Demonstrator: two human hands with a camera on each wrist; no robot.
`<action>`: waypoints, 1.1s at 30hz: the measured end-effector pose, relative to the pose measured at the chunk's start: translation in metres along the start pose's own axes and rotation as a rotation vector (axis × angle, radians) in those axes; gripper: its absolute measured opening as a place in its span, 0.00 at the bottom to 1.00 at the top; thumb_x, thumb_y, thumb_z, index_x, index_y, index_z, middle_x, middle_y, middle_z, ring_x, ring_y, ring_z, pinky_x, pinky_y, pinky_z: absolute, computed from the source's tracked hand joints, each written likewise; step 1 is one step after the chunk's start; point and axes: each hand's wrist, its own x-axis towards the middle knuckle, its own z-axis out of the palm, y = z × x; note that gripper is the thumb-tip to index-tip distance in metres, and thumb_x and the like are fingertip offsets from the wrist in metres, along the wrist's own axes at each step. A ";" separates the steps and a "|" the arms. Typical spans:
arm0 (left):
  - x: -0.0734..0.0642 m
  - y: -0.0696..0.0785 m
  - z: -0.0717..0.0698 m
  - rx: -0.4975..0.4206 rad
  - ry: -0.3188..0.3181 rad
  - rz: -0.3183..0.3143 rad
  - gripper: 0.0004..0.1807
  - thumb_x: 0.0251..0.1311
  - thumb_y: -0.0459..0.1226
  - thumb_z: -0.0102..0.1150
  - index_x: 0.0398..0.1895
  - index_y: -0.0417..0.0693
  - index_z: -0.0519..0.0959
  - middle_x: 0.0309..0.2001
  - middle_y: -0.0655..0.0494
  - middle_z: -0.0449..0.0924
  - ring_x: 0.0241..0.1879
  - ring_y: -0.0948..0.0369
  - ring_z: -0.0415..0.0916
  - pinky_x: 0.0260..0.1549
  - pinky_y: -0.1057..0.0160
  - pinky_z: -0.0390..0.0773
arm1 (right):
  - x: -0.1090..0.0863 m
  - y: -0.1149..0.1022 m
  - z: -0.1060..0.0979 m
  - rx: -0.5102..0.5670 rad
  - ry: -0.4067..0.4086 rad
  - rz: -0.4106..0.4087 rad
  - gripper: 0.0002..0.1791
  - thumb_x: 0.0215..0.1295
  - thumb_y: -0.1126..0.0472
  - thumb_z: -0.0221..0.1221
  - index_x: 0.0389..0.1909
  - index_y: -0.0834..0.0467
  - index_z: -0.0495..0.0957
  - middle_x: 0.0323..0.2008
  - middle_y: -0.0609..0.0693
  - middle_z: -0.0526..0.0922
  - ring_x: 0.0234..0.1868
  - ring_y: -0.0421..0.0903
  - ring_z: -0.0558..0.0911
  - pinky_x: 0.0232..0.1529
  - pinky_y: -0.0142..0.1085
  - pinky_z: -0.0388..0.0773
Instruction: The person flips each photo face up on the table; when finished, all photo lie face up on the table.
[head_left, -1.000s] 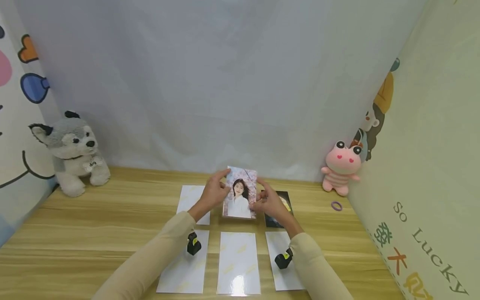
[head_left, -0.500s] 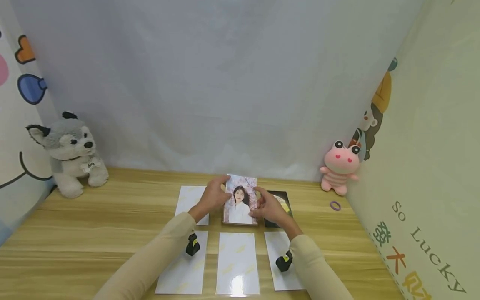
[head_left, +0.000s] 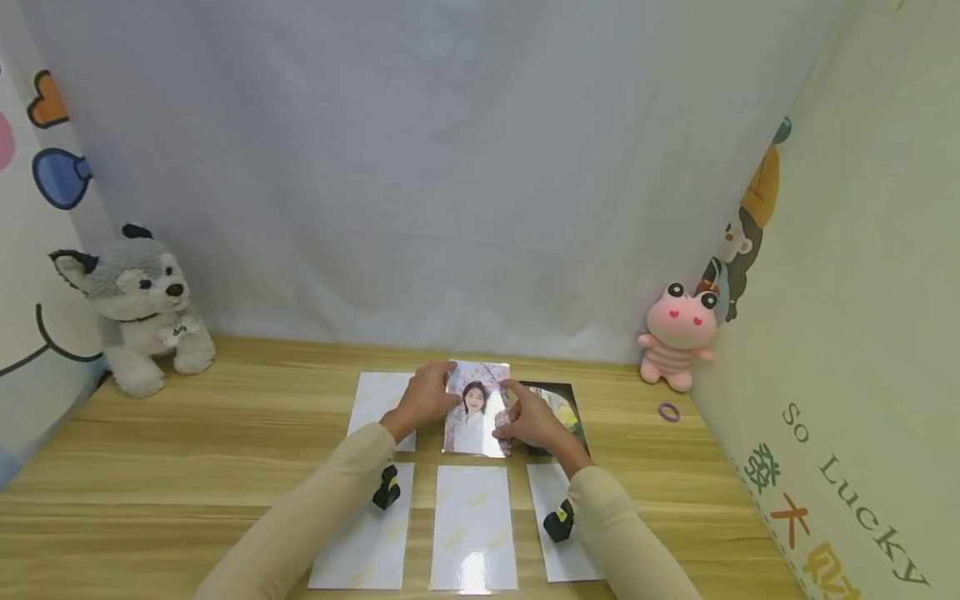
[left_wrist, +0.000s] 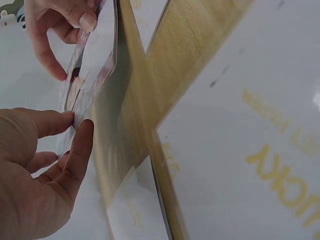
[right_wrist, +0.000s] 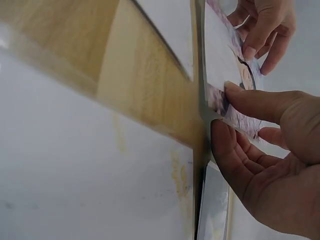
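A glossy portrait photo [head_left: 471, 425], showing a person in white before pink blossoms, lies between my two hands in the back row, low over the wooden table. My left hand [head_left: 426, 398] pinches its left edge, thumb on the front face. On the opposite edge my right hand [head_left: 536, 417] grips it between thumb and fingers. The right wrist view shows the right thumb [right_wrist: 255, 102] on the picture side and fingers behind it. A dark photo [head_left: 558, 402] with a yellow patch is partly covered by the right hand. Left of the portrait lies a white card [head_left: 375, 400].
Three white cards with faint yellow lettering make a front row: a left card [head_left: 360, 542], a middle card [head_left: 472, 508] and a right card [head_left: 562, 558] partly under the sleeve. A husky plush [head_left: 146, 308], a pink plush [head_left: 678, 333] and a purple ring [head_left: 669, 412] stand around them.
Both hands have brought the portrait photo down toward the table and slightly nearer, tilting it flatter so glare now crosses it. The other cards have stayed put.
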 end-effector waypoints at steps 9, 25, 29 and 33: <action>-0.004 -0.002 0.002 0.047 -0.027 -0.015 0.35 0.51 0.33 0.70 0.64 0.32 0.73 0.38 0.42 0.81 0.35 0.52 0.77 0.39 0.54 0.79 | -0.001 -0.001 0.004 -0.145 0.049 -0.034 0.46 0.54 0.66 0.73 0.73 0.61 0.61 0.22 0.51 0.74 0.19 0.42 0.71 0.21 0.33 0.68; 0.002 -0.004 0.008 0.090 -0.093 -0.072 0.32 0.54 0.32 0.68 0.63 0.31 0.74 0.62 0.36 0.76 0.57 0.45 0.78 0.59 0.49 0.76 | 0.000 -0.004 0.007 -0.252 0.058 0.030 0.39 0.55 0.59 0.74 0.68 0.61 0.70 0.26 0.50 0.75 0.23 0.43 0.70 0.23 0.34 0.66; 0.004 -0.003 0.008 0.119 -0.117 -0.084 0.32 0.54 0.32 0.67 0.63 0.31 0.73 0.63 0.36 0.76 0.53 0.46 0.79 0.55 0.51 0.78 | 0.003 -0.006 0.007 -0.300 0.045 0.041 0.38 0.55 0.58 0.74 0.66 0.62 0.72 0.27 0.50 0.76 0.24 0.43 0.71 0.24 0.34 0.67; 0.005 0.000 0.007 0.145 -0.136 -0.082 0.32 0.52 0.32 0.67 0.63 0.31 0.74 0.63 0.37 0.76 0.54 0.46 0.76 0.55 0.52 0.77 | 0.004 -0.007 0.008 -0.320 0.026 0.054 0.37 0.55 0.57 0.74 0.65 0.63 0.73 0.28 0.50 0.78 0.26 0.43 0.72 0.26 0.34 0.69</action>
